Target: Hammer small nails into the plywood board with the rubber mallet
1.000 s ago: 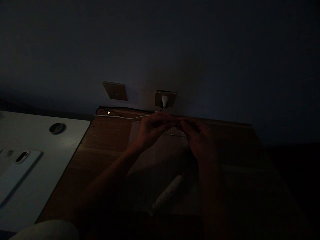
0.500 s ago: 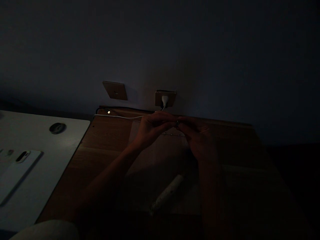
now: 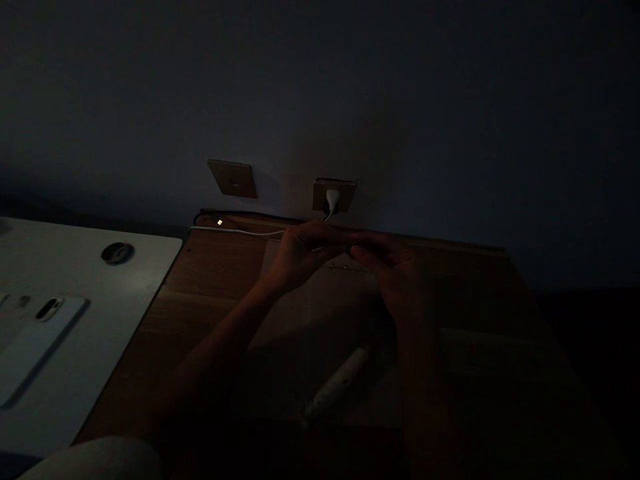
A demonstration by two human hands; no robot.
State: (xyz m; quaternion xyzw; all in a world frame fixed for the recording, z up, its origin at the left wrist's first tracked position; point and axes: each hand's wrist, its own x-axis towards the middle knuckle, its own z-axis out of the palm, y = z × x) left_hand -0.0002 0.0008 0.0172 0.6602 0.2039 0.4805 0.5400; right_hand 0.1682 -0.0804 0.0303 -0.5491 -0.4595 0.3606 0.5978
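My left hand (image 3: pixel 306 253) and my right hand (image 3: pixel 395 267) meet at the fingertips above the far part of the wooden table. Both are closed in a pinch, and what lies between the fingers is hidden in the dark. Just under them runs a thin line with small shiny dots (image 3: pixel 345 267), perhaps a beaded strand; whether the fingers hold it I cannot tell. A pale flat sheet or board (image 3: pixel 285 313) lies beneath the hands. On it, nearer to me, a whitish roll-shaped object (image 3: pixel 337 382) rests at a slant.
A white table (image 3: pixel 125 307) on the left bears a phone (image 3: pixel 43 347) and a dark round object (image 3: pixel 118 253). Behind the wooden table (image 3: pixel 210 267), a white plug (image 3: pixel 332 199) sits in a wall socket. A white cable (image 3: pixel 250 233) and a small light (image 3: pixel 219 222) lie along the back edge.
The fingertips have shifted slightly, and a small dark shiny thing seen between them before is now covered. The view has moved a little; the other objects stay put.
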